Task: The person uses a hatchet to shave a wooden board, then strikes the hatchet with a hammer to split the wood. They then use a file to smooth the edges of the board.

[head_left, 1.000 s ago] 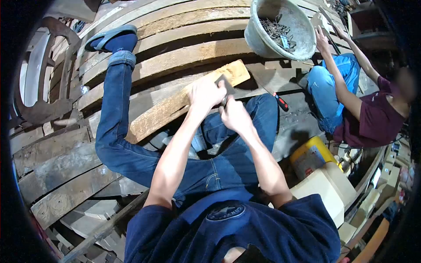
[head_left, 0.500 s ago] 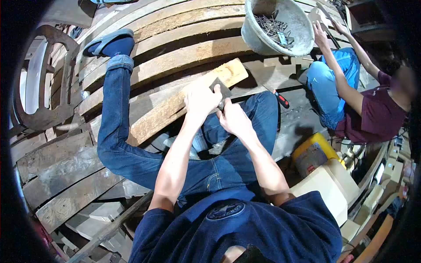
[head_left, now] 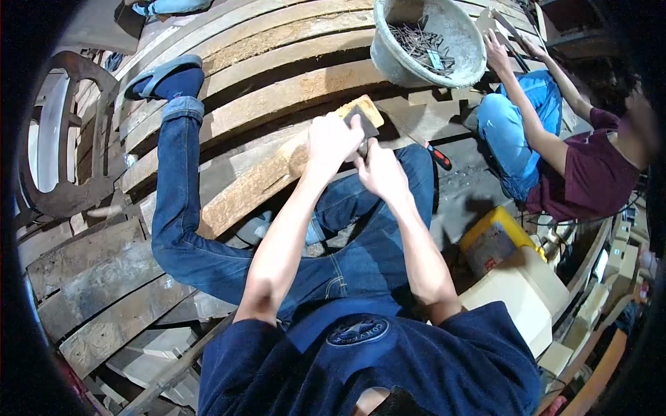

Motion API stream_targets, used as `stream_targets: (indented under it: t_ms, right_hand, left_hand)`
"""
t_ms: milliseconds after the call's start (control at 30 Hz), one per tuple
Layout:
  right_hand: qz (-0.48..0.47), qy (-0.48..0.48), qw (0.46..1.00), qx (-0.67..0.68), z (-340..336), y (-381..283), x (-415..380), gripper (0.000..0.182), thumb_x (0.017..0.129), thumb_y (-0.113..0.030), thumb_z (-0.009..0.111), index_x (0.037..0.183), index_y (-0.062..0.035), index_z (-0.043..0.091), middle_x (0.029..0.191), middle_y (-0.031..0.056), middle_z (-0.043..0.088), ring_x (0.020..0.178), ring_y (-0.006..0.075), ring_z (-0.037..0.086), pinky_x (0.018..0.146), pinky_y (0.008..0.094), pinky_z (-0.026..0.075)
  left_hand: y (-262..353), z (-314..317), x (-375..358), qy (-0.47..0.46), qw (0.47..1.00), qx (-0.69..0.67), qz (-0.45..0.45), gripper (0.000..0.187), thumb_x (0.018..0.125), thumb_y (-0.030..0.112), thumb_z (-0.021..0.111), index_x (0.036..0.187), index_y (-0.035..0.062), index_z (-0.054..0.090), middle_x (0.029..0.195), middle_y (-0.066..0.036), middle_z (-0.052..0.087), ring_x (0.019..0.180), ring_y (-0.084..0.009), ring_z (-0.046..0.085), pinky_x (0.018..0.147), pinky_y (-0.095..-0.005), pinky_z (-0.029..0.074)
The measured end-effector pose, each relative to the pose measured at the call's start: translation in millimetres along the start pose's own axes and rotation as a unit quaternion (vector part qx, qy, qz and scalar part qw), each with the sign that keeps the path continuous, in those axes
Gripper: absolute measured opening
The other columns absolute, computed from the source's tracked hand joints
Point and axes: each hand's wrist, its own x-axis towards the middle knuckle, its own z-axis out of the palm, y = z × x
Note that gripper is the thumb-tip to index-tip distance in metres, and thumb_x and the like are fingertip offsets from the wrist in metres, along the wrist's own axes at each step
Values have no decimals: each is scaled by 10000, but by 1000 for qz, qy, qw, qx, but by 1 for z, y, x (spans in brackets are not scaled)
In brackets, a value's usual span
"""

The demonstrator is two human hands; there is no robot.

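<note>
A dark, flat, roughly square metal piece (head_left: 363, 123) lies over the upper end of a thick wooden beam (head_left: 246, 191). My left hand (head_left: 328, 143) is closed on its left side, with the thumb on top. My right hand (head_left: 382, 170) is closed at its near lower end, where a narrower grey part shows between the hands. What my fingers cover of this piece is hidden. The beam slants across in front of me, by my bent legs. Just right of my hands, a screwdriver-like tool with a red and black handle (head_left: 440, 157) lies on the boards.
A grey bucket (head_left: 385, 59) holding many nails stands beyond the beam. Slatted planks (head_left: 291, 87) have gaps between them. Another person (head_left: 590, 159) sits at right. Nearby are a yellow container (head_left: 479, 232), a cardboard box (head_left: 524, 291) and a curved wooden frame (head_left: 73, 184).
Both my hands have slid the metal piece a little up and right along the beam, closer to its far end. The view has shifted slightly.
</note>
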Motion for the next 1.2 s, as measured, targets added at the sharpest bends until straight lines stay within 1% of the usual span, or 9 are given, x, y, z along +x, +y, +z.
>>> stream_targets:
  t_ms: [67, 133, 200, 367, 667, 733, 933, 1067, 1200]
  right_hand:
    - [14, -43, 999, 1, -5, -14, -20, 390, 877, -259, 644, 1070, 61, 531, 825, 314, 672, 813, 455, 687, 734, 527, 564]
    - [-26, -22, 999, 21, 6, -15, -38, 438, 884, -318, 635, 1047, 73, 525, 723, 299, 658, 738, 450, 688, 671, 523, 566]
    - [-2, -78, 997, 30, 4, -25, -48, 476, 897, -358, 621, 1041, 85, 519, 708, 303, 652, 728, 453, 687, 661, 521, 565]
    - [6, -99, 991, 93, 17, -23, -50, 410, 916, -264, 582, 1047, 116, 504, 731, 333, 632, 743, 478, 665, 668, 522, 530]
    - [39, -103, 989, 94, 3, -17, -23, 518, 921, -349, 575, 1027, 157, 556, 865, 364, 657, 889, 485, 675, 812, 524, 540]
    - [29, -103, 989, 102, 2, -16, -16, 516, 929, -349, 570, 1005, 162, 561, 863, 373, 651, 896, 481, 676, 808, 519, 540]
    - [38, -118, 985, 117, 2, -31, -29, 541, 974, -362, 515, 1065, 172, 524, 876, 396, 639, 917, 511, 659, 799, 528, 539]
    - [54, -160, 980, 107, -3, -29, -23, 495, 1001, -326, 473, 1133, 151, 490, 828, 378, 632, 889, 500, 660, 749, 534, 523]
    - [-36, -81, 992, 85, 4, -15, -16, 376, 991, -258, 506, 961, 116, 500, 751, 355, 603, 788, 489, 654, 661, 532, 498]
  left_hand:
    - [-15, -3, -20, 19, 1000, 10, 9, 532, 854, 457, 647, 738, -58, 713, 734, -316, 659, 757, -437, 699, 704, -488, 552]
    - [-37, 3, -37, 148, 980, -11, 131, 556, 881, 453, 628, 717, -74, 694, 685, -303, 649, 705, -420, 695, 677, -489, 548]
    - [-38, -7, -50, 3, 1000, 16, -24, 558, 889, 453, 626, 706, -70, 690, 673, -287, 654, 711, -416, 697, 694, -476, 555]
    - [-41, -7, -56, -10, 999, 16, -43, 570, 899, 462, 615, 701, -67, 693, 663, -278, 657, 727, -427, 698, 710, -488, 556]
    - [-31, 2, -26, -41, 998, 17, -55, 559, 879, 462, 603, 792, -81, 706, 822, -314, 686, 857, -444, 696, 788, -510, 537]
    - [-21, -7, -20, -92, 993, 3, -68, 544, 874, 462, 602, 825, -67, 721, 851, -306, 693, 894, -436, 696, 807, -505, 533]
    - [-33, -12, -25, -40, 999, 14, 5, 511, 850, 426, 617, 870, -73, 729, 914, -328, 690, 959, -438, 690, 862, -486, 538]
    - [-28, -11, -19, -77, 993, 55, -70, 507, 852, 426, 610, 864, -67, 729, 918, -302, 701, 951, -422, 696, 858, -477, 543]
    - [-18, -12, -8, -107, 990, 40, -82, 495, 850, 426, 615, 835, -55, 733, 890, -267, 714, 922, -408, 704, 835, -471, 548]
